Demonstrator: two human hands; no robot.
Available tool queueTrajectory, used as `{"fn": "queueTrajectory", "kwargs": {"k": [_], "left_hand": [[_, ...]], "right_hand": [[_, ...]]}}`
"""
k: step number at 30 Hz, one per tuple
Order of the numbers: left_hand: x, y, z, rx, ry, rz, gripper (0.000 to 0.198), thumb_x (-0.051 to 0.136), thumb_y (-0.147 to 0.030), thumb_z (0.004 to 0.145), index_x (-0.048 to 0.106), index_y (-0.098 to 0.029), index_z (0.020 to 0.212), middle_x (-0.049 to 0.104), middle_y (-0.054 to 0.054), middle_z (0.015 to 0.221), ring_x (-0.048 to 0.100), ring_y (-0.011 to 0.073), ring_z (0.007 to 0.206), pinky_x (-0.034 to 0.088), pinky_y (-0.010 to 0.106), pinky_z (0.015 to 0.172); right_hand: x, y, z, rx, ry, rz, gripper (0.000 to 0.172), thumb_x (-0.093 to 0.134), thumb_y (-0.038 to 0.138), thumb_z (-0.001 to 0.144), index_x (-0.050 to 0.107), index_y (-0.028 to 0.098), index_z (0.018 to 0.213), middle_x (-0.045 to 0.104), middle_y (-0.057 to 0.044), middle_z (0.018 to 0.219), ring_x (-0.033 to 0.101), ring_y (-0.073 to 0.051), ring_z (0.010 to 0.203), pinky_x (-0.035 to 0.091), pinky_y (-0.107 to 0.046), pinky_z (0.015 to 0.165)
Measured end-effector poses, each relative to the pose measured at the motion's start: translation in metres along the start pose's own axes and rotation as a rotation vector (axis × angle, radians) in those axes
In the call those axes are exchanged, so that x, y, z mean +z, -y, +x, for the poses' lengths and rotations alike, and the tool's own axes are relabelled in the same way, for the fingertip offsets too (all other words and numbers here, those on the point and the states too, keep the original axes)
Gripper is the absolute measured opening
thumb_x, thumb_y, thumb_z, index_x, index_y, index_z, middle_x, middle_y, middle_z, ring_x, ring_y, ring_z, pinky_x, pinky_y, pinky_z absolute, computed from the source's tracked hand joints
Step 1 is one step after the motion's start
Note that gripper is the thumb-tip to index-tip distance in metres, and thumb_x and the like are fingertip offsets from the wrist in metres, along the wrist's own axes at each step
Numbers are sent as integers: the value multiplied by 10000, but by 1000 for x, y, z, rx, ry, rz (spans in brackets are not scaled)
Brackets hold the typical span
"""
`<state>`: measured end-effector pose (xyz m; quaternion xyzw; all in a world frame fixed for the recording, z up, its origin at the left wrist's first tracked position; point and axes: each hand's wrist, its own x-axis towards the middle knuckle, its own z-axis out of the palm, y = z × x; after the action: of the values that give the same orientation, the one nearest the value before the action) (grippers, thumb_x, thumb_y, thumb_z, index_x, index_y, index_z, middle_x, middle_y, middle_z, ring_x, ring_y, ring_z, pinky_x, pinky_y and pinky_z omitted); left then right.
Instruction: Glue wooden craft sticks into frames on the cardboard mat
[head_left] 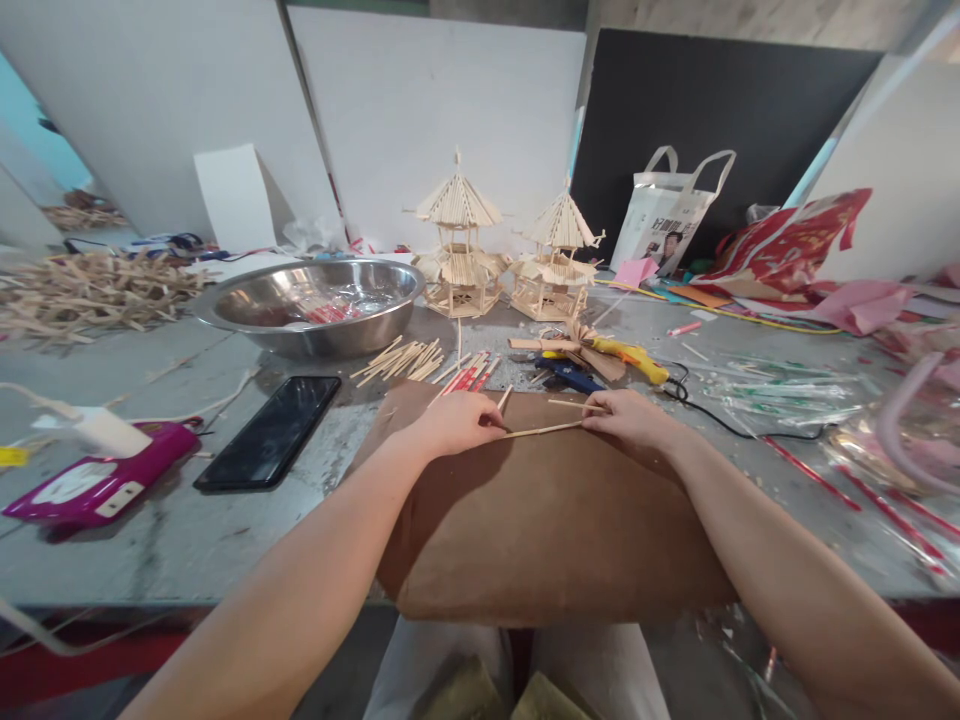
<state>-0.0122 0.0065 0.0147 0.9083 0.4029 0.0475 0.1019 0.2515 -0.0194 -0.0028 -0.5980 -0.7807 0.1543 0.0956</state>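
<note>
A thin wooden stick (pixel 544 431) spans the gap between my two hands, low over a brown board (pixel 525 540). At its left end, the fingers of my left hand (pixel 466 420) are closed. My right hand (pixel 622 422) pinches the other end. A second wooden stick (pixel 570 404) points left from the right fingertips; whether they grip it I cannot tell. Another short stick (pixel 506 396) leans up beside my left fingers. Just beyond the board lie loose wooden sticks (pixel 405 360) and red-and-white packaged sticks (pixel 472 374).
Two stick pagodas (pixel 459 250) stand at the back, near a steel basin (pixel 315 335). A yellow glue gun (pixel 630 358) with a black cord lies past my right hand. To the left are a phone (pixel 270 435) and a purple power strip (pixel 105 480); plastic wrappers (pixel 780 390) lie right.
</note>
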Motion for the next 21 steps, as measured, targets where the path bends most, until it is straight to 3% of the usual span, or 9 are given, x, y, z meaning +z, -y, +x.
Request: {"fn": "queueTrajectory", "kwargs": {"k": [16, 21], "left_hand": [[2, 0, 1, 31, -9, 55, 200, 506, -394, 691, 618, -241, 753, 598, -19, 769, 518, 118, 715, 352, 220, 608], [2, 0, 2, 64, -21, 77, 237, 486, -421, 708, 623, -248, 792, 578, -4, 796, 511, 126, 754, 364, 231, 662]], "right_hand": [[5, -4, 2, -16, 20, 20, 192, 470, 333, 698, 590, 206, 779, 632, -9, 805, 558, -155, 741, 372, -228, 623], [3, 0, 0, 4, -11, 38, 262, 453, 417, 714, 584, 198, 776, 626, -20, 789, 550, -153, 716, 366, -220, 586]]}}
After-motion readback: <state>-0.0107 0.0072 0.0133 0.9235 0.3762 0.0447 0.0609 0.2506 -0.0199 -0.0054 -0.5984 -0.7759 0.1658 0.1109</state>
